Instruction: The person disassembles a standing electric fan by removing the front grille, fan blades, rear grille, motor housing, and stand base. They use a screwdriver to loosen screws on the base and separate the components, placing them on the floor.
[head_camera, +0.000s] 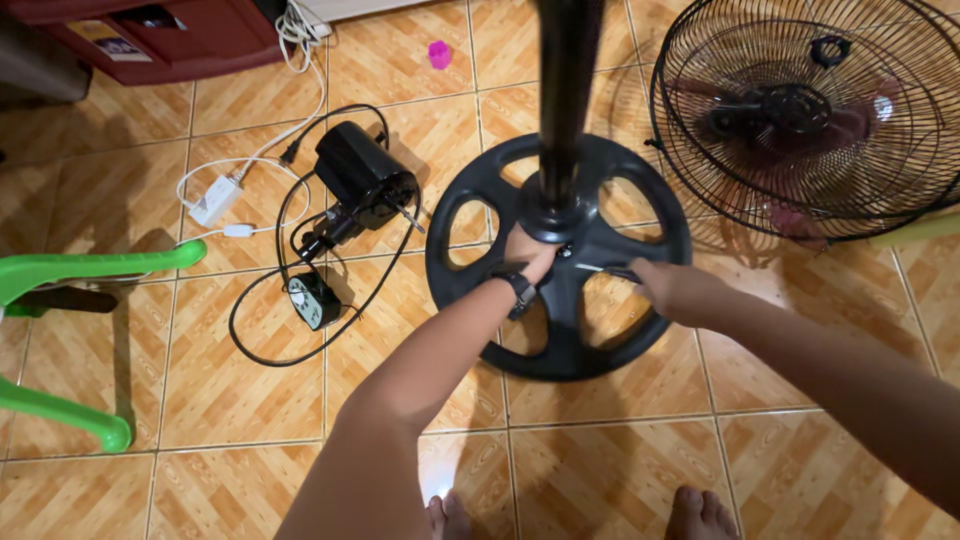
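Observation:
A round black fan base (600, 345) with several oval cut-outs lies on the tiled floor, and a black pole (565, 90) rises from its hub towards me. My left hand (528, 252), a black watch on its wrist, grips the collar at the foot of the pole. My right hand (678, 288) holds a screwdriver (608, 270) whose thin shaft points left at the hub. Its handle is mostly hidden in my fist.
A black fan motor (362, 180) with its cable and dial switch (313, 298) lies left of the base. Black wire fan guards (810, 110) rest at the upper right. A green plastic chair (70, 270) stands at the left, a white adapter (213, 200) behind it. My bare feet (700, 512) are below.

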